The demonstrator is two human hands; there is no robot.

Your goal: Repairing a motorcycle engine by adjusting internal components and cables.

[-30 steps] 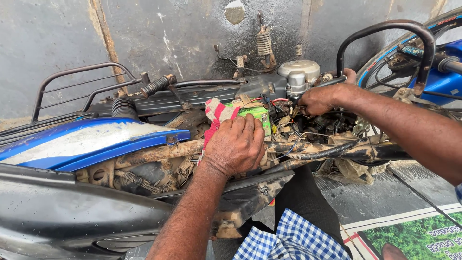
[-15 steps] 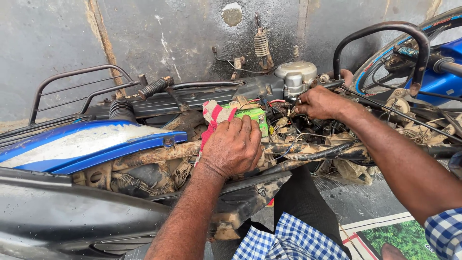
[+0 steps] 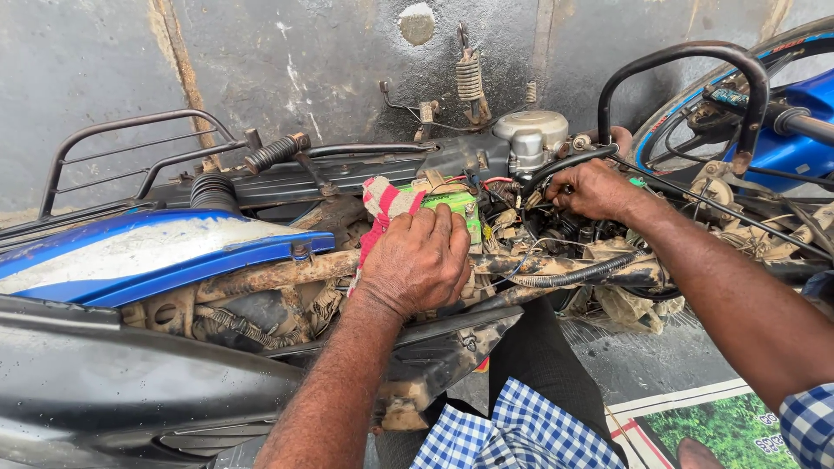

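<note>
The left hand [image 3: 417, 260] lies flat, its grip released, pressing a red-and-white rag [image 3: 382, 204] onto the green battery [image 3: 460, 208] just beneath the fingers. The right hand [image 3: 595, 189] curls among wires [image 3: 530, 230] beside the battery; its grip cannot be judged.

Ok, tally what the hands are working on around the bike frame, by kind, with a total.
Hands: 2, left hand and right hand
Green battery: 1
Red-and-white rag: 1
Silver cylinder part: 1
Coil spring: 1
Total: 6
</note>
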